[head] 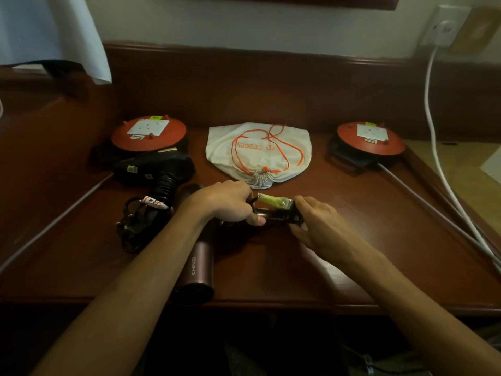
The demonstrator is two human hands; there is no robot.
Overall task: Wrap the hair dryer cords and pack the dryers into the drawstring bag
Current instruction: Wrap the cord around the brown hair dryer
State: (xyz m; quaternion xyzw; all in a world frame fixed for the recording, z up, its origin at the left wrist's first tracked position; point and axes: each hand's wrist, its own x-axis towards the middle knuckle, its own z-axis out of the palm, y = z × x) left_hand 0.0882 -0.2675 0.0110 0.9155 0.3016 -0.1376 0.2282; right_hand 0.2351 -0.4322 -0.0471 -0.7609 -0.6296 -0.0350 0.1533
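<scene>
Both hands work a black cord bundle on the mauve dryer's handle at the middle of the dark wooden table (311,267).

Left hand (227,203) reaches in palm-down, fingers curled over the handle of the mauve cylindrical hair dryer (196,270), thumb pressed along its near side. Right hand (317,222) comes from the right, fingers bent, pinching the wrapped black cord (282,215) with its yellow-green tag (271,201). White drawstring bag with orange cord (257,153) lies flat just behind the hands, mouth cinched. Black hair dryer (154,169) sits at left, its cord in a loose heap (135,223). Two red round extension reels (149,134) (370,141) flank the bag.
</scene>
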